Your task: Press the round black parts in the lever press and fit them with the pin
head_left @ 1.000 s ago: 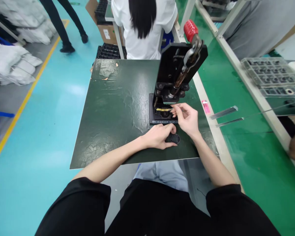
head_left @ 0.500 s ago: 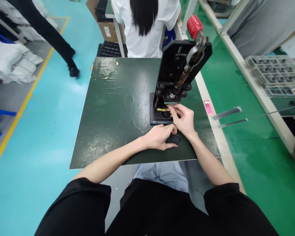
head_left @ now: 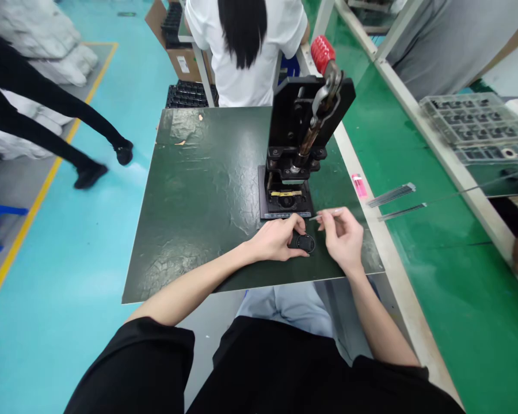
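On the dark green table [head_left: 198, 195], my left hand [head_left: 276, 238] is closed round a black round-ended part [head_left: 305, 243], thumb and fingers at its sides. My right hand [head_left: 343, 236] pinches a thin metal pin-like tool [head_left: 315, 218], its tip pointing left towards the press. Just beyond my hands stands a black hand press [head_left: 300, 138] with a red-wrapped lever handle [head_left: 323, 53]. A yellow strip [head_left: 286, 194] lies across its base, above a round recess. The underside of the black part is hidden.
Right of the table lie a pink packet [head_left: 359, 186] and bundles of thin rods [head_left: 392, 195]. Farther right is a clear compartment tray [head_left: 479, 118] of small black parts. A person in a white shirt [head_left: 244, 69] sits ahead; another person's legs [head_left: 60, 121] are at the left.
My right hand has pulled back from the press base, right and towards me, with the metal tool. My left hand keeps its hold on the black part. The walking person's legs have shifted.
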Action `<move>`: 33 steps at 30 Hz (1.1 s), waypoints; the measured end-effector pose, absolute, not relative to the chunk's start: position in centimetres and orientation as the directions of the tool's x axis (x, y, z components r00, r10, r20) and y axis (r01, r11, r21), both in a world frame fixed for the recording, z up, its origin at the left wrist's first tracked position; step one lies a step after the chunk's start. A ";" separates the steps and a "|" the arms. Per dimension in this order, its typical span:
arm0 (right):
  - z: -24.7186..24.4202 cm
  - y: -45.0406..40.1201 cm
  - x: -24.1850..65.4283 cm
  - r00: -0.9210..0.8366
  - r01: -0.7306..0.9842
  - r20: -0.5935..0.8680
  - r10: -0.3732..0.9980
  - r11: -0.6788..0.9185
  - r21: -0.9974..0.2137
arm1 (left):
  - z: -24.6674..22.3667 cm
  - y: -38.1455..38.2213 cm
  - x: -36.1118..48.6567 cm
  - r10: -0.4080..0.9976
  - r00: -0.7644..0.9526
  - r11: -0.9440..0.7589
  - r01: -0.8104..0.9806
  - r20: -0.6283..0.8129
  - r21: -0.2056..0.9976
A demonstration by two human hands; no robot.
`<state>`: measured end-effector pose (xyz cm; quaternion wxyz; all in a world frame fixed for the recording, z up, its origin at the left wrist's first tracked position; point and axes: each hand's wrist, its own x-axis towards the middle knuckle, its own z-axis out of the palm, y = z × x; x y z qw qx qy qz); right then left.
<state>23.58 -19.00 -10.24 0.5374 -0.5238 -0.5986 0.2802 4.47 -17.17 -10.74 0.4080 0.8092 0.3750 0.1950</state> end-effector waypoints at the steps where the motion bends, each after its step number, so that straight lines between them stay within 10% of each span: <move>1: -10.6 -20.2 23.8 0.113 0.343 0.330 0.937 0.275 -0.898 | -10.8 -17.2 4.5 0.767 0.641 -0.377 0.439 0.009 0.816; 33: -11.0 -22.1 22.8 -0.131 0.613 0.485 0.865 0.455 -0.646 | -11.1 -17.2 4.6 0.785 0.619 -0.352 0.434 0.009 0.830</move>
